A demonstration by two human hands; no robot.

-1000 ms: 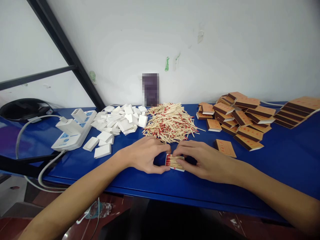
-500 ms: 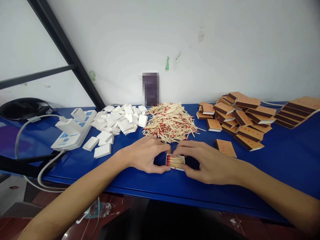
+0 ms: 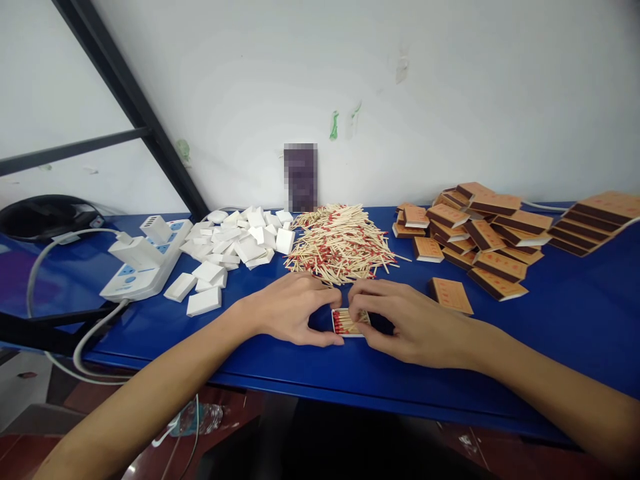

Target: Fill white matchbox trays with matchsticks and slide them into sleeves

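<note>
Flanking hands: left hand [image 3: 295, 313] and right hand [image 3: 415, 327], one at either end of a small white tray [image 3: 352, 335].
Left hand: thumb and forefinger stand apart, at the near and far corners of the tray's left end; whether they press on it cannot be told.
Right hand: fingers curled over the right part of the tray, thumb by its near right corner; whether they are clamped on anything cannot be told, as the hand hides the contact.
Tray: flat on the blue table [image 3: 280, 363], near its front edge, open side up.
Tray contents: matches [image 3: 344, 323] laid lengthwise, red heads visible at the left end.
Match heap [image 3: 340, 247]: loose and crisscrossed, just beyond the hands.
White box pieces [image 3: 235, 243]: heaped left of the matches, with a few nearer the front edge.
Orange matchboxes [image 3: 493, 205]: dark-sided, piled on the right; one lies flat near the right hand, and a neat stack [image 3: 600, 217] stands at far right.
Power strip [image 3: 125, 287]: at left, bearing white plugs [image 3: 137, 255].
Wall [image 3: 450, 100]: pale, behind the table; a dark pixelated rectangle [image 3: 301, 179] stands before it.
</note>
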